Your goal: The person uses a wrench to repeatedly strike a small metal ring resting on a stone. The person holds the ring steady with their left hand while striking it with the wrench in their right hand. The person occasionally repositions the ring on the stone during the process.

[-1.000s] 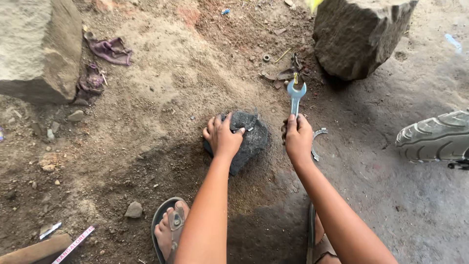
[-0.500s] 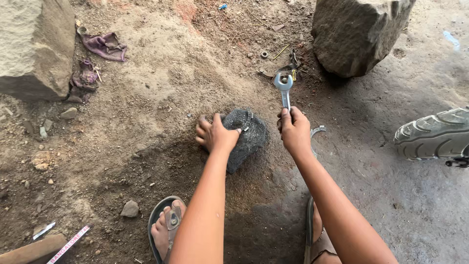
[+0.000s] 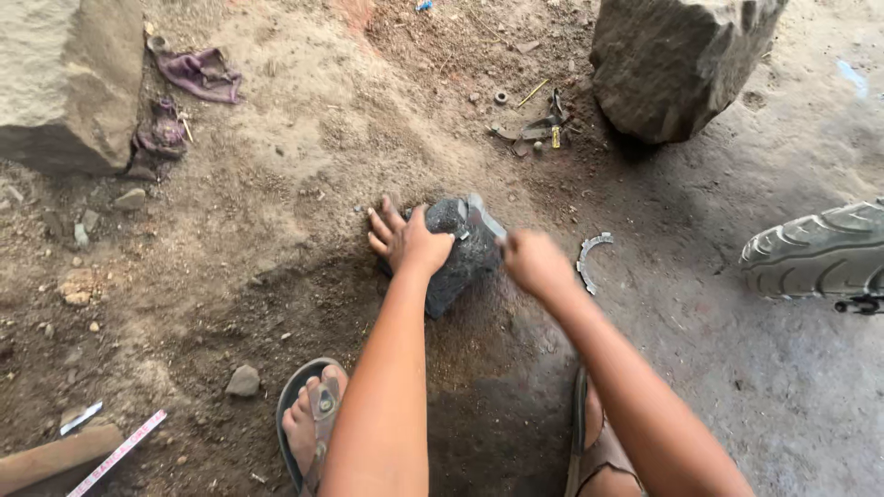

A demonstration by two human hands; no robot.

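Note:
A dark, greasy lump (image 3: 460, 258) sits on the dirt ground in front of me. My left hand (image 3: 405, 241) presses on its left side, fingers spread onto the soil. My right hand (image 3: 532, 260), blurred by motion, is closed around the handle of a grey open-ended wrench (image 3: 482, 216). The wrench head lies low against the top right of the lump. Most of its shaft is hidden by my fist.
Big rocks stand at the top left (image 3: 55, 83) and top right (image 3: 681, 64). Purple rags (image 3: 198, 74), small metal parts (image 3: 543, 124), a curved metal piece (image 3: 589, 258), a tyre (image 3: 820, 248), a loose stone (image 3: 244, 380) and a measuring tape (image 3: 115, 451) lie around. My sandalled feet (image 3: 313, 423) are below.
My right hand has swung the wrench from upright and raised down onto the dark lump. My left hand has slid slightly left while staying on the lump.

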